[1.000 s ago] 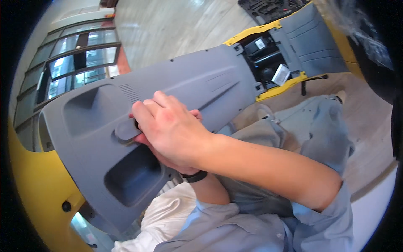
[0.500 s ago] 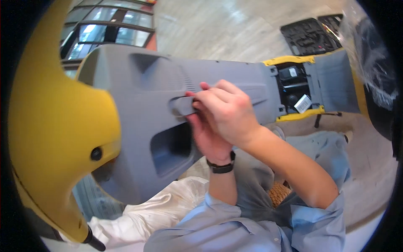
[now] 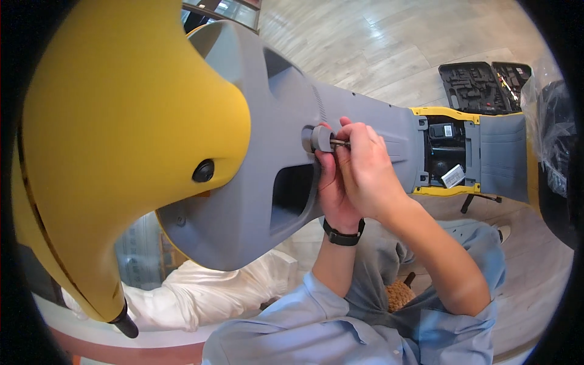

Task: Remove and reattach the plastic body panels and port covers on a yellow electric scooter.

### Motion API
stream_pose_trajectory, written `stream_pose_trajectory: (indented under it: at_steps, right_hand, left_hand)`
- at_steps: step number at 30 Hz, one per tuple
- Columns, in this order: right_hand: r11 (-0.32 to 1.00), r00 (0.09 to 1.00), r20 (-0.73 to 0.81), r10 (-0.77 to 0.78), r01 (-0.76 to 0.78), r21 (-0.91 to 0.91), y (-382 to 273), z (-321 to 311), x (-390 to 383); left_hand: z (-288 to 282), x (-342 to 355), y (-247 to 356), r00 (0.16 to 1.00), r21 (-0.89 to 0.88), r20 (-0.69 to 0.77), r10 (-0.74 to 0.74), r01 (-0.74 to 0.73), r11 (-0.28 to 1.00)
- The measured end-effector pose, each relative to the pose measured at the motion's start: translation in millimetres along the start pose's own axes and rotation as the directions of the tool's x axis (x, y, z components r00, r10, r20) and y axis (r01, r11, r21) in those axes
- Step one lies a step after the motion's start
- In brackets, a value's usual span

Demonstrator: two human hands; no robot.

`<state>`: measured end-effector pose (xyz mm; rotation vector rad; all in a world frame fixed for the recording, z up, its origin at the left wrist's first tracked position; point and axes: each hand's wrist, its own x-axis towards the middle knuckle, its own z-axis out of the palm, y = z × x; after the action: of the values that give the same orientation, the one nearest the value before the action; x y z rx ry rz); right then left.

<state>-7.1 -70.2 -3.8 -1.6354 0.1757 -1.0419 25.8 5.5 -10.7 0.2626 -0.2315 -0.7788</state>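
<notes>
Two bare hands meet at one grey hook [image 3: 322,140]. The right hand's [image 3: 370,167] fingertips are pressed together, pinching one thin metal shaft [image 3: 339,143], which bridges the short gap between them and the hook. The left hand [image 3: 336,199], below the right, has its thumb under the hook and a fingertip showing above it; how firmly they grip cannot be told.

Just around the fingers is one grey panel [image 3: 365,115] with two recesses: the lower recess [image 3: 293,190] near the left thumb, dark inside, and the upper recess [image 3: 277,63] above and left of the fingertips.

Right of the fingers lies one open bay [image 3: 447,191], yellow along two edges, holding one black box [image 3: 439,131] with a white label and one pale labelled block [image 3: 453,176]. Farther up and right, one open black tool case [image 3: 465,84] rests on the floor, its two halves filled with small pieces. Well left of the fingers, one yellow shell [image 3: 140,109] bears one round black knob [image 3: 204,170].
</notes>
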Motion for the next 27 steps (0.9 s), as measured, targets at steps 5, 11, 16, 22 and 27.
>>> stream_pose_trajectory:
  at_steps: [5, 11, 16, 22, 27]
  right_hand:
    - [0.994, 0.993, 0.048, -0.109, 0.109, 0.003, 4.6, -8.2, 4.9]
    - [0.995, 0.991, -0.102, -0.086, 0.091, 0.045, 2.1, -11.1, 9.1]
    - [0.968, 0.963, -0.104, -0.249, 0.247, -0.036, 8.2, -12.4, 12.7]
    - [0.983, 0.990, -0.059, -0.126, 0.117, -0.143, 4.9, -6.7, 9.6]
    - [0.973, 1.000, 0.022, -0.011, 0.016, -0.231, 4.6, -3.3, 11.7]
  left_hand:
    - [-3.2, 2.5, 6.2, 0.992, -0.248, 0.119, -0.050, 0.078, 0.965]
    - [-1.9, 1.1, 5.9, 0.992, -0.150, 0.107, -0.063, 0.079, 0.986]
    - [-1.1, 2.5, 4.4, 0.989, -0.216, 0.110, -0.100, 0.122, 0.969]
    - [-4.2, 2.2, 5.5, 0.987, -0.103, 0.129, -0.097, 0.110, 0.989]
    - [-1.8, 1.6, 6.2, 0.981, -0.086, 0.157, -0.111, 0.125, 0.988]
